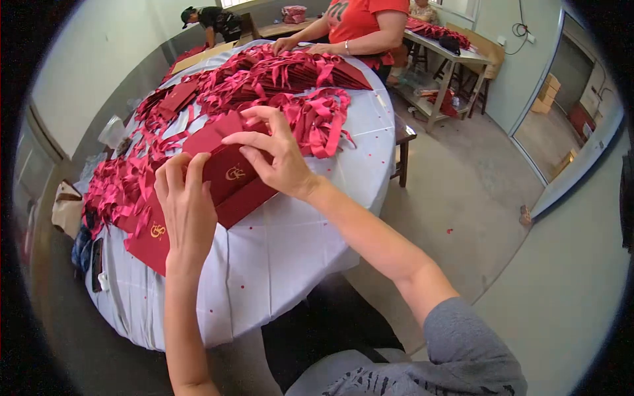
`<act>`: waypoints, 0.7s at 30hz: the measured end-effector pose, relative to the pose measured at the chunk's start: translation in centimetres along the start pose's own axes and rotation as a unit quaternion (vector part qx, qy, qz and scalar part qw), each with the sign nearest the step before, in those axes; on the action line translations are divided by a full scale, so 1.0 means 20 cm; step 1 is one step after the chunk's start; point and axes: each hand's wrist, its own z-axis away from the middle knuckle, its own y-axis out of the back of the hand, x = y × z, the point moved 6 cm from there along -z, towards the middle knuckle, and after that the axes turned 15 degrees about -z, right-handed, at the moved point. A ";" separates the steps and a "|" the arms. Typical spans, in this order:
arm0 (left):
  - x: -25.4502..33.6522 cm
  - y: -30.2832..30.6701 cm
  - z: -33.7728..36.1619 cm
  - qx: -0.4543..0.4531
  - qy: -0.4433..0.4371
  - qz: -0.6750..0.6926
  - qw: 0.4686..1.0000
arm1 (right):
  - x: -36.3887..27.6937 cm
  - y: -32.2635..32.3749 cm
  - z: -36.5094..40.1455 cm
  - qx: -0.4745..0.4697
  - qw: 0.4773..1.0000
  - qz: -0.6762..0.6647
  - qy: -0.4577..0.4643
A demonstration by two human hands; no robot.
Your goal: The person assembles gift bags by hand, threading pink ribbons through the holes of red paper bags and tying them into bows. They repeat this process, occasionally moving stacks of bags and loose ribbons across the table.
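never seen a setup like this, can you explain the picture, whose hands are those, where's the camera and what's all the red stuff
There's no machine here: it's a person working with bare hands. The single picture comes from a camera on that person's head, looking forward and down, so both forearms reach in from below.

The left hand pinches the upper edge of a dark red gift bag with gold lettering. The right hand has its fingers at the bag's upper right; whether they grip is hard to tell.

The round table wears a white tablecloth. On it lie another gold-lettered bag, piles of red ribbons and, farther back, stacked bags. Across the table, a co-worker in a red shirt has both hands near the pile.
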 end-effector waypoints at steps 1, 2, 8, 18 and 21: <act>0.01 0.00 -0.02 -0.009 -0.013 0.024 1.000 | 0.01 0.00 0.00 -0.009 1.000 0.002 -0.013; 0.01 0.01 -0.03 -0.021 -0.014 0.039 0.999 | 0.02 0.00 0.00 -0.016 1.000 0.003 -0.026; -0.04 0.04 -0.09 -0.055 0.006 0.052 0.997 | -0.01 -0.01 0.01 -0.011 0.999 0.046 -0.002; -0.19 -0.03 -0.05 -0.121 0.039 0.210 0.970 | -0.01 0.12 -0.04 0.077 0.996 -0.007 0.034; -0.26 0.07 0.00 -0.104 0.131 0.246 0.955 | 0.08 0.35 0.02 0.203 0.968 0.092 -0.116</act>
